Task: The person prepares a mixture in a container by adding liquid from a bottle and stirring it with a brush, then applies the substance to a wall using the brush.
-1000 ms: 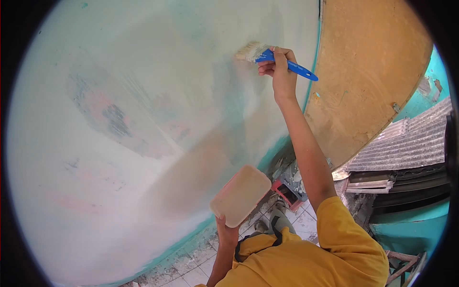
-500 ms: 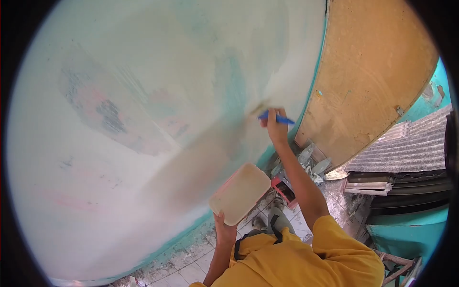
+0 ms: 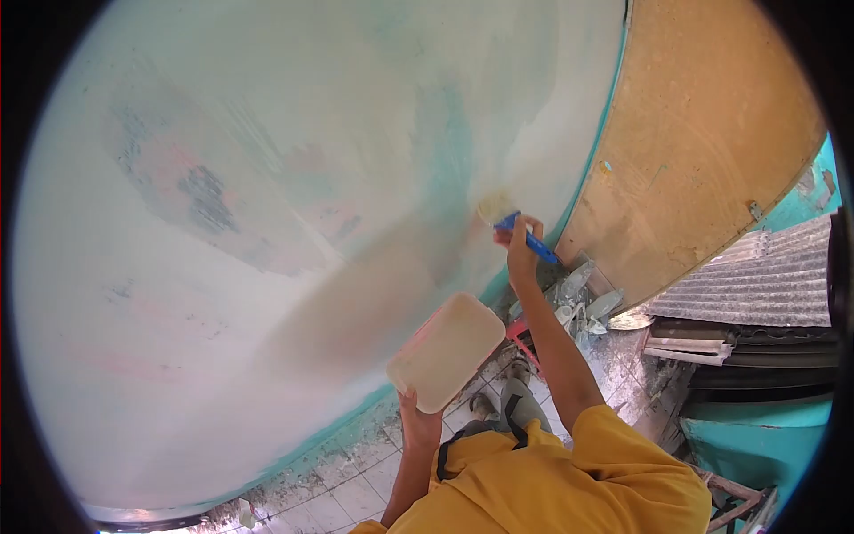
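Observation:
A paintbrush (image 3: 532, 242) with a blue handle and pale bristles is gripped in my right hand (image 3: 521, 249). Its bristles are against the whitish wall (image 3: 294, 356), beside a turquoise patch. My left hand (image 3: 420, 420) holds a rectangular plastic tub (image 3: 447, 352) by its lower corner, with the thumb at the rim. Pale, creamy stuff fills the tub's inside, and a pinkish edge shows along one long side. Thin white coating covers much of the wall, with turquoise, pink and dark grey patches showing through.
An orange-brown wooden panel (image 3: 694, 133) stands right of the wall. Plastic bottles and bags (image 3: 583, 307) lie at its foot, close to a pink-red item (image 3: 523, 340). Corrugated sheets (image 3: 756, 280) are stacked at the right above a turquoise surface (image 3: 765, 436). Dirty white tiles (image 3: 356, 503) cover the floor.
The paintbrush has turned in my right hand so its broad bristle face shows, its handle pointing down and right. The tub stays in my left hand, shifted only slightly.

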Available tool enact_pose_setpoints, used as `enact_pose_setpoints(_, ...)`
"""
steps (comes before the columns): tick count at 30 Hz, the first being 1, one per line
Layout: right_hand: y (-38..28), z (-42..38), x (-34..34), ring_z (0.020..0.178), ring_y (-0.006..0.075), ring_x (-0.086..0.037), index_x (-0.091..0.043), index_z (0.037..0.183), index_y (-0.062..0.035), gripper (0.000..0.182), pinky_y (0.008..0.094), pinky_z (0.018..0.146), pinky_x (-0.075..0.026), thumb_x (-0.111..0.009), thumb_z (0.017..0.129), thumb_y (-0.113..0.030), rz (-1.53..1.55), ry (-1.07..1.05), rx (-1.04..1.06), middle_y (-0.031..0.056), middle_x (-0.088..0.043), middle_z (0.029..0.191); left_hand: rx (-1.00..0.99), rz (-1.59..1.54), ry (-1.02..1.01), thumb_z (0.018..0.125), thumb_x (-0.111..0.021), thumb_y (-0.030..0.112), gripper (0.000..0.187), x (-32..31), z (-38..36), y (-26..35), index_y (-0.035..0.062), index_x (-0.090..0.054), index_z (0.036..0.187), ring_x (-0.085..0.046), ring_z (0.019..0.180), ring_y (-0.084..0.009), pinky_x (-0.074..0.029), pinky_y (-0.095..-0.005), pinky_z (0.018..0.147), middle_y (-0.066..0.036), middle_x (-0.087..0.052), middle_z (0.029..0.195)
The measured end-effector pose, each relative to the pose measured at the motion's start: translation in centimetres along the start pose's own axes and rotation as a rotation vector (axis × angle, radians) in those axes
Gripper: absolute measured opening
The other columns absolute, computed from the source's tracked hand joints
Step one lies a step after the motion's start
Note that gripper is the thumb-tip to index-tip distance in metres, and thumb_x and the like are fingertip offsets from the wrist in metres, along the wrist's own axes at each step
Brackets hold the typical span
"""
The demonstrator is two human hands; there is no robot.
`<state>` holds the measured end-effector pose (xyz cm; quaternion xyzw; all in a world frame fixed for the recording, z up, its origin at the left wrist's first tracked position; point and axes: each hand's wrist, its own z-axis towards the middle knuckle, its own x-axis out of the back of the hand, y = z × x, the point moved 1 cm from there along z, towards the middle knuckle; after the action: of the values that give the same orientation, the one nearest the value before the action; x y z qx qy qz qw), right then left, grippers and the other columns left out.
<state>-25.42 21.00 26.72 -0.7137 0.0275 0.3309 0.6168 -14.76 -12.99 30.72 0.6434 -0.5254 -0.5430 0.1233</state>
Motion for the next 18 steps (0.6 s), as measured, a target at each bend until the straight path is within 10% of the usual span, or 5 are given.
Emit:
enact_pose_setpoints(6,-3.1,1.6,-0.9,0.064,0.0186,-0.067,-0.043,0.109,-0.0018,0.023,0.0306,0.061,-0.057,-0.053,0.104,-0.022,-0.259,-0.079,0.073,0.0141,-0.068,0.082,-0.031,0.035,-0.026,0.097,-0.050,0.055,0.064,0.0,0.1,0.6,0.0140,-0.042,0.146,-0.059,0.121,-0.0279,-0.052,-0.0493,0.091,-0.007,-0.057,0.139)
enact_pose_setpoints(13,-19.0,0.1,-10.6,0.068,0.0189,-0.067,-0.042,0.106,-0.0023,0.023,0.0326,0.066,-0.057,-0.053,0.105,-0.023,0.109,-0.238,0.325,0.0122,-0.064,0.077,-0.002,-0.009,0.009,0.098,-0.048,0.052,0.061,-0.5,-0.2,0.5,0.0142,-0.043,0.145,-0.058,0.122,-0.0285,-0.052,-0.0503,0.092,-0.007,-0.057,0.139)
enact_pose_setpoints(18,-6.4,0.8,-4.8,0.070,0.0197,-0.067,-0.042,0.105,-0.0046,0.021,0.0334,0.065,-0.058,-0.051,0.106,-0.024,0.113,-0.121,0.232,0.0148,-0.066,0.086,-0.040,-0.010,-0.015,0.098,-0.048,0.052,0.061,0.4,-0.2,-0.1,0.0134,-0.043,0.145,-0.060,0.120,-0.0284,-0.055,-0.0480,0.088,-0.008,-0.058,0.137)
